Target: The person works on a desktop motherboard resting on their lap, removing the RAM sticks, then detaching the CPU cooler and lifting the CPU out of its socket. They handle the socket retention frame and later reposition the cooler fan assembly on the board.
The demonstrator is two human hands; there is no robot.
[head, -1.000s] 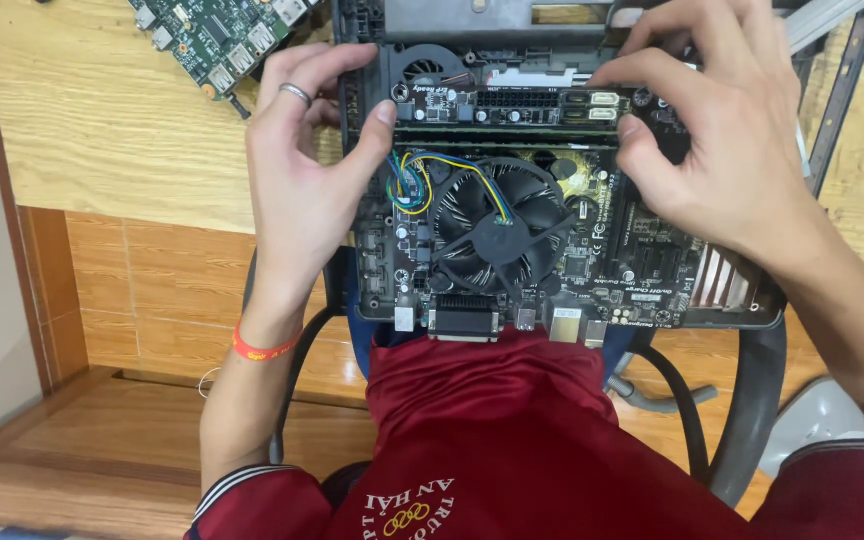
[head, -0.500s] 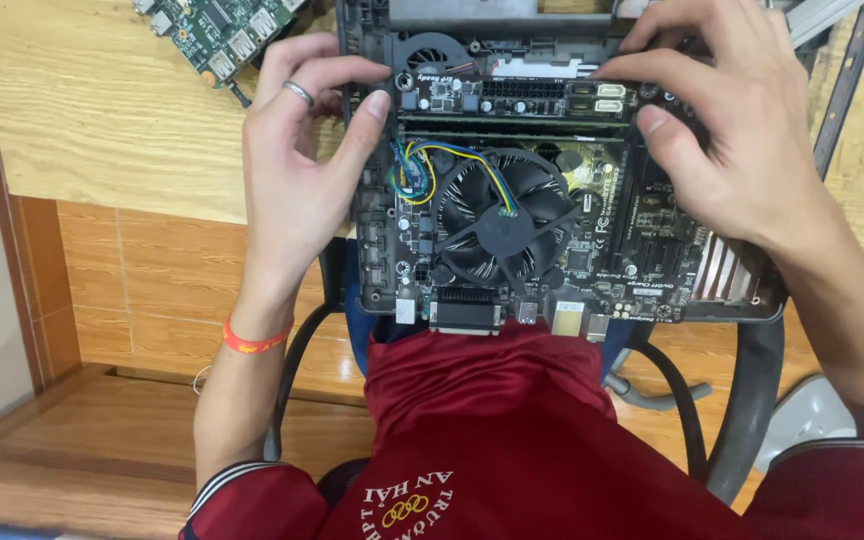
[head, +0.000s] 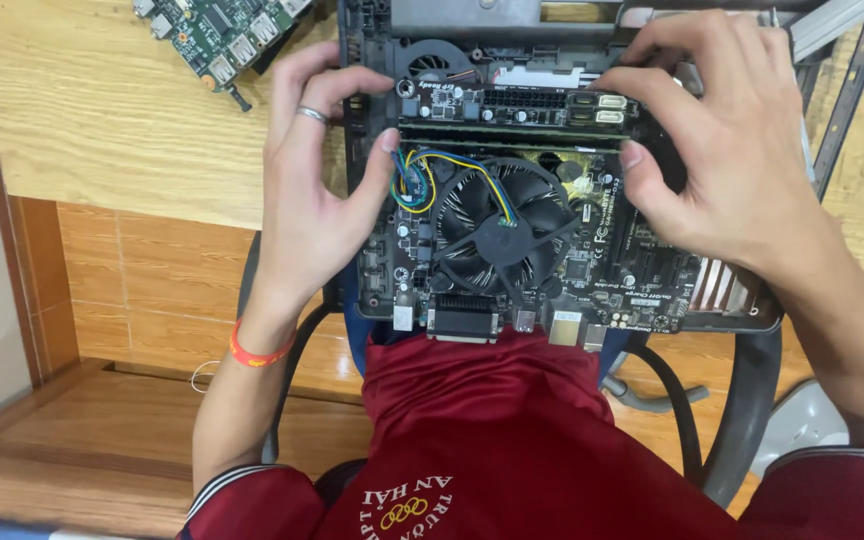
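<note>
Both grips on slim memory stick (head: 517, 131), seemingly.

Left hand (head: 317, 190), right hand (head: 742, 160) pinch memory stick (head: 517, 131) ends on motherboard (head: 612, 260); fan (head: 500, 228) below.
</note>
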